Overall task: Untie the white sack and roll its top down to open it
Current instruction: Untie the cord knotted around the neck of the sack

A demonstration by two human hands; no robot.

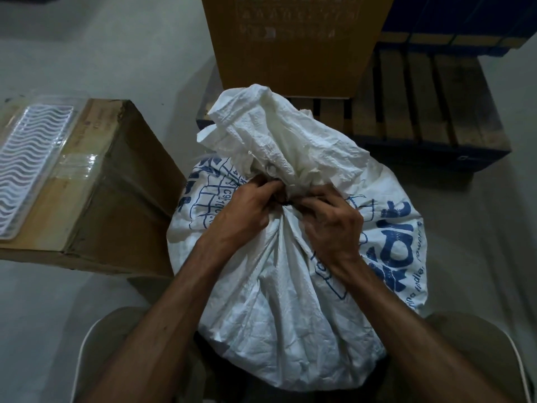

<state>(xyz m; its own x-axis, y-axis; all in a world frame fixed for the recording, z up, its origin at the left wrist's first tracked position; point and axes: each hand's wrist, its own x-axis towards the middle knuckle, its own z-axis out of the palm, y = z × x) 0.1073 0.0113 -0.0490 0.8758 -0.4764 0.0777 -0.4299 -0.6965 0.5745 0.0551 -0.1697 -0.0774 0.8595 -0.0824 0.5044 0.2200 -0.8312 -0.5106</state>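
pale floor (pixel 87 39) carries a taped cardboard box (pixel 116 199) at left; the white sack (pixel 276 286) stands center, neck bunched. left hand (pixel 241 210) and right hand (pixel 331 225) pinch what seems a dark tie (pixel 286 202); wooden pallet (pixel 430 106) at right.

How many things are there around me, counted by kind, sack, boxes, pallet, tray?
White sack: 1
Cardboard boxes: 2, one at left, one ahead
Wooden pallet: 1
Clear plastic tray on the left box: 1
Total: 5
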